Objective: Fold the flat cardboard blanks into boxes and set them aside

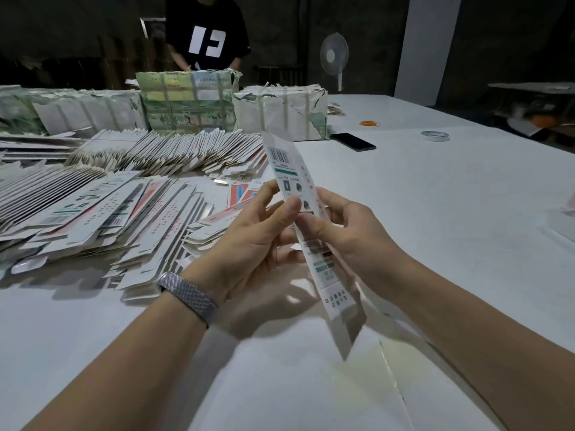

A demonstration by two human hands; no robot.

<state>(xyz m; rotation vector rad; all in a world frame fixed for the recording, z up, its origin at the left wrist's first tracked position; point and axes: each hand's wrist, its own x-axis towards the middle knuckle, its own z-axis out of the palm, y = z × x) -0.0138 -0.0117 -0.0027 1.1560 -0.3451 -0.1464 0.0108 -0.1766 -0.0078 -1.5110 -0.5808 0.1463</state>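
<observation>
blank (306, 213): one long narrow printed blank, held in the air above the tabletop (435, 213), in front of the person, between both hands
axis: long axis runs from low and near (bottom flap end, lower right) up and away to the barcode end, tilted slightly left
left hand (258, 241): grip closed on the blank's left edge near mid-length, thumb on the printed face, fingers behind
right hand (345, 231): grip closed on the right edge at about the same height, thumb on the face, fingers curled round the back
relation: both hands pinch the middle, so equal lengths stick out above and below; hands equally near, one per long edge (squeezing the edges inward would pop it open, my guess)
state: looks flat or barely opened; end flaps not tucked
step: judged early, opening the sleeve before folding the ends
in the way: nothing between the hands; lower end hangs free of the tabletop
pile (102, 219): loose flat blanks fanned out just left of the left hand, more rows behind
phone (353, 142): dark, flat, beyond the blank's top end
tape (435, 135): roll, far right
bundles (186, 101): strapped wrapped stacks along the far edge
person (207, 32): stands behind the bundles, dark shirt
fan (334, 56): at the back
</observation>
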